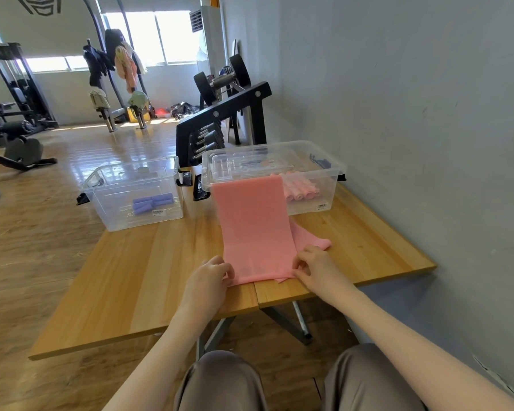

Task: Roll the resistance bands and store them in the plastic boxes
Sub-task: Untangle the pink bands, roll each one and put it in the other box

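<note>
The flat pink resistance band (pixel 254 229) is lying stretched along the wooden bench (pixel 137 280), its far end draped over the rim of the clear plastic box on the right (pixel 333 170), not yet rolled. The left hand (pixel 209 277) and right hand (pixel 312 266) are each pinching a near corner in a narrow grip. Pink rolls (pixel 300 191) are already sitting inside that box; purple rolls (pixel 152 201) are lying in the clear plastic box on the left (pixel 101 200). I'd judge this band is only starting.

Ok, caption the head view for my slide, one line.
Both hands, left hand and right hand, pinch the near end of a pink band draped from the right plastic box onto the table.
</note>
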